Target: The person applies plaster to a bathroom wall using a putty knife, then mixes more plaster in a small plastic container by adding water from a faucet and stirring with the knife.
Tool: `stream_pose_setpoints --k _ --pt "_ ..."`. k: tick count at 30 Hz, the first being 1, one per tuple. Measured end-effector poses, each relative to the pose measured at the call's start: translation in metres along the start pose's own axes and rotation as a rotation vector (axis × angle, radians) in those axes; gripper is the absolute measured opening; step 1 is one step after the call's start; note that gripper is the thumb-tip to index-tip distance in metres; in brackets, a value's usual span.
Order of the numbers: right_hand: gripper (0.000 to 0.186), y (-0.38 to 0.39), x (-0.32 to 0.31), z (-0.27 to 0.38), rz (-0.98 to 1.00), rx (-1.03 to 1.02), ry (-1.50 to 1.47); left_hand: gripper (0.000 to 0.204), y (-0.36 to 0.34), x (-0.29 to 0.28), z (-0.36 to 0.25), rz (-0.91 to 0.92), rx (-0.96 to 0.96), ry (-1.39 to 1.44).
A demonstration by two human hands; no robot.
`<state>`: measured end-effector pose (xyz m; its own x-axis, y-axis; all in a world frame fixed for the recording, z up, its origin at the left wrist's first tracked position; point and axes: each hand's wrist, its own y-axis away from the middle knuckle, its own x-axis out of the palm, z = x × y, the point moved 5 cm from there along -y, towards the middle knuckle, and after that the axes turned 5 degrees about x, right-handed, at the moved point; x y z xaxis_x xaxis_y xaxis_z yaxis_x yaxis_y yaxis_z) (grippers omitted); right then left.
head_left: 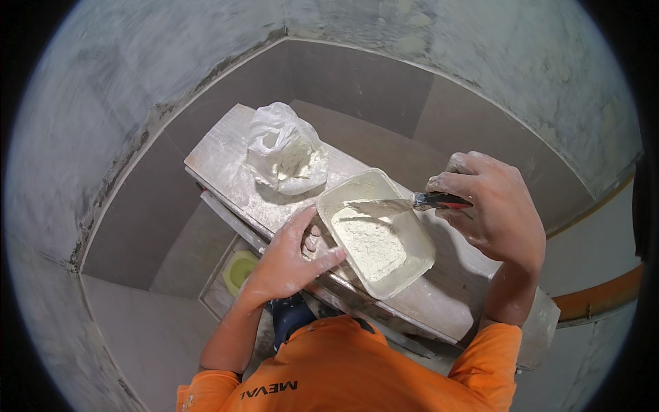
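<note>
A translucent plastic tub (pixel 412 257) with pale powder (pixel 371 247) in it rests on a dusty board (pixel 216 154). My right hand (pixel 487 202) grips the dark red-and-black handle of a putty knife (pixel 377 206), whose metal blade lies over the tub, touching or just above the powder. My left hand (pixel 295 254) holds the tub's left side, thumb near the rim and fingers curled beside it. Behind the tub, at the back left of the board, stands an open, crumpled white plastic bag (pixel 281 130) with similar powder inside.
Grey tiled walls (pixel 360 86) with rough plaster (pixel 110 103) above surround me closely. A yellow-green round object (pixel 240 271) sits low left of the board. At the right is a curved orange-brown edge (pixel 597 295). My orange-shirted torso and a dark blue leg (pixel 292 316) are below.
</note>
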<state>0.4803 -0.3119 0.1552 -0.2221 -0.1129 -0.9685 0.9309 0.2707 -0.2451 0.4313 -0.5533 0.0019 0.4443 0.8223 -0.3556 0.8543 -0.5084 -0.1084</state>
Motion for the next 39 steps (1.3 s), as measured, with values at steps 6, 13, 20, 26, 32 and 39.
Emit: stream_pose_setpoints --k 6,13,20,26,32,39 --pt "0.024 -0.01 0.019 -0.009 0.146 0.015 -0.037 0.128 0.014 0.013 -0.003 -0.019 -0.009 -0.161" --pt "0.025 -0.017 0.046 -0.026 0.335 0.036 -0.133 0.13 0.012 0.029 0.002 -0.096 0.055 -0.026" --pt "0.026 -0.021 0.05 -0.013 0.426 -0.041 -0.274 0.129 0.013 0.03 0.006 -0.135 0.092 0.33" --pt "0.033 -0.019 0.057 -0.011 0.566 -0.161 -0.583 0.126 0.034 0.044 0.009 -0.293 0.247 0.442" --pt "0.032 -0.011 0.074 0.017 0.683 -0.076 -0.786 0.125 0.061 0.056 0.022 -0.54 0.273 0.475" --pt "0.028 0.041 0.075 0.091 0.709 -0.266 -0.974 0.142 0.161 0.08 0.014 -0.772 0.344 1.007"
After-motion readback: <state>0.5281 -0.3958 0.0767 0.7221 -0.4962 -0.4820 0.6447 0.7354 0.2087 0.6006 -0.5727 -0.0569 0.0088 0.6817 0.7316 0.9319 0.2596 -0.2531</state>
